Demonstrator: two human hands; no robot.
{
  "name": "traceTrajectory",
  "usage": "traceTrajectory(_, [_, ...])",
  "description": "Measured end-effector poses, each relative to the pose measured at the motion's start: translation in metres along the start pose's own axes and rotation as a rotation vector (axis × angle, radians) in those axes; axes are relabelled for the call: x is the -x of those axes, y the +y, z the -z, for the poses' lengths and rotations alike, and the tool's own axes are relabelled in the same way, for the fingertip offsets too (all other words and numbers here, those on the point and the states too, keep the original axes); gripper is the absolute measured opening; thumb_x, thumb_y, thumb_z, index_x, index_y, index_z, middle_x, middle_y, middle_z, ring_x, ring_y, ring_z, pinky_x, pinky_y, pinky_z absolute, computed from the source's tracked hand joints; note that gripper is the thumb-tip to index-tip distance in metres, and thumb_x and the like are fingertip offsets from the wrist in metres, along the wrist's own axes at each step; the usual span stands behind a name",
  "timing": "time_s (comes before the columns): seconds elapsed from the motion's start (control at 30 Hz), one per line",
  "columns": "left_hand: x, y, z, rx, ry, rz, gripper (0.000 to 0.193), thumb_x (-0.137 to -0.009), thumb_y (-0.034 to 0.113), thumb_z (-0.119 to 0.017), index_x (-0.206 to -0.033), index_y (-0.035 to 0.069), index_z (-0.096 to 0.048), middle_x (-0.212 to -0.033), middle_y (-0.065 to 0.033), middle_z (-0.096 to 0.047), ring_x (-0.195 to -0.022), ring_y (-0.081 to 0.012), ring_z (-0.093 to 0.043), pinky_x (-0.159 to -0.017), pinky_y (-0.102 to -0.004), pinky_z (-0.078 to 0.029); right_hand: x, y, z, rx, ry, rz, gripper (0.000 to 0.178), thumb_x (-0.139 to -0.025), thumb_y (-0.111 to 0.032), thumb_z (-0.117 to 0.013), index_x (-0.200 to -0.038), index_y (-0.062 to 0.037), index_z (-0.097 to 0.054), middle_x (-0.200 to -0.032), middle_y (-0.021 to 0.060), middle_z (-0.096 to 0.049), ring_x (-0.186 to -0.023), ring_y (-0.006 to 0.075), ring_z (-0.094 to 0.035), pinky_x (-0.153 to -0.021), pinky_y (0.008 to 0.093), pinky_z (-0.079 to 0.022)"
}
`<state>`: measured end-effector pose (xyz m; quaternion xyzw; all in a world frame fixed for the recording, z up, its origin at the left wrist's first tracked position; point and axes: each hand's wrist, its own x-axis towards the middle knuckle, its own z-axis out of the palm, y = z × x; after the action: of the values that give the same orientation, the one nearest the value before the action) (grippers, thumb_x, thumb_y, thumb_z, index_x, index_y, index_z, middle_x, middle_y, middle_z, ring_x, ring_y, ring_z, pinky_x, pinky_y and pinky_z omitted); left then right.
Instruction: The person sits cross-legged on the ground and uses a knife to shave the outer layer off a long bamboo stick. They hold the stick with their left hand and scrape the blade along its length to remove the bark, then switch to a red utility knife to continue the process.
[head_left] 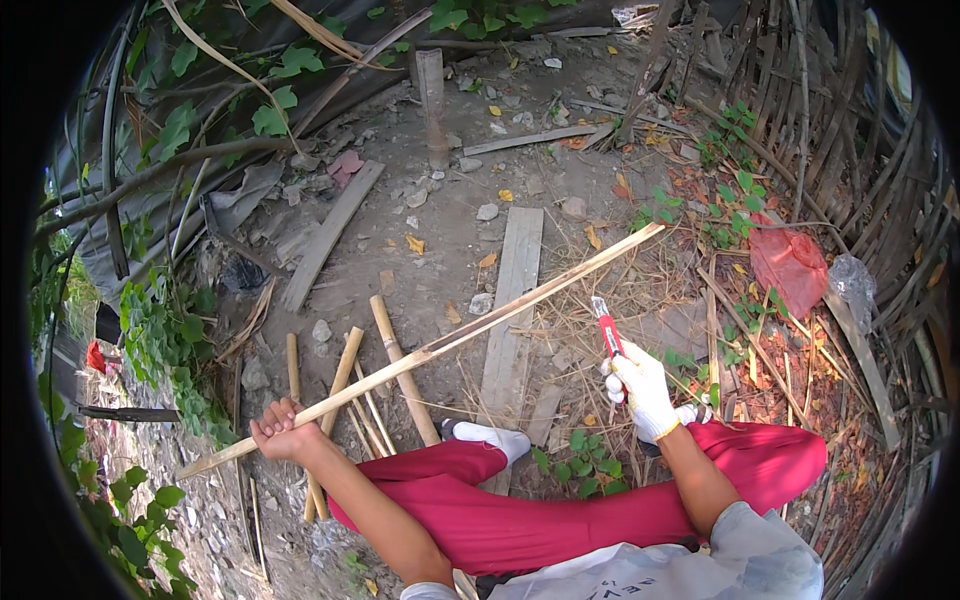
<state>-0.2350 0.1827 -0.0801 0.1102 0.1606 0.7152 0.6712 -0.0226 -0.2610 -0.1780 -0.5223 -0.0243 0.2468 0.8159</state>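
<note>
Strip of pale split wood (550, 287) slanted across in front of me, rising from lower left to upper right and passing above a grey plank (518, 258) on the ground (440, 250). My bare left hand (285, 432) was clenched round the strip near its lower-left end — my white-gloved right hand (642, 388) gripped a red utility knife (609, 335), blade pointing away from me, apart from the wood.

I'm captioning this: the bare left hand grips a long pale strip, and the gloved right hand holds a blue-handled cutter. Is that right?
Only the colour is wrong: the head view shows a red-handled cutter in the gloved right hand.
</note>
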Motion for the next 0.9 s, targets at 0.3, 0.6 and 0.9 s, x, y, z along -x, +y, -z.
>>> traceTrajectory(0.3, [-0.001,0.004,0.003,0.015,0.009,-0.006,0.044,-0.099,0.024,-0.039,-0.058,0.021,-0.024,-0.048,0.002,-0.025,-0.038,-0.0118,-0.02,-0.037,-0.0262,-0.019,0.0,0.0,0.004,0.079,0.05,-0.046,0.037,-0.1,-0.011,-0.058,-0.135,0.0008,-0.054,-0.086,0.0045,-0.064,-0.059,0.0069,-0.054,-0.048,0.0222,-0.04])
traceTrajectory(0.6, [-0.007,0.004,0.006,0.023,-0.004,-0.01,0.044,-0.1,0.024,-0.039,-0.058,0.02,-0.025,-0.049,0.0013,-0.025,-0.038,-0.0117,-0.02,-0.036,-0.0269,-0.02,0.002,0.006,0.01,0.072,0.121,-0.066,0.029,-0.102,-0.018,-0.058,-0.125,-0.0007,-0.062,-0.076,0.0021,-0.062,-0.053,0.0055,-0.051,-0.044,0.0219,-0.037])
traceTrajectory(0.9, [-0.003,0.005,0.006,0.001,0.005,0.011,0.045,-0.098,0.025,-0.041,-0.057,0.021,-0.024,-0.047,0.0013,-0.025,-0.037,-0.0121,-0.021,-0.037,-0.0265,-0.019,0.005,-0.002,0.002,0.071,0.095,-0.008,0.029,-0.103,-0.02,-0.057,-0.125,-0.0013,-0.06,-0.079,0.0014,-0.061,-0.055,0.0061,-0.051,-0.046,0.0224,-0.041])
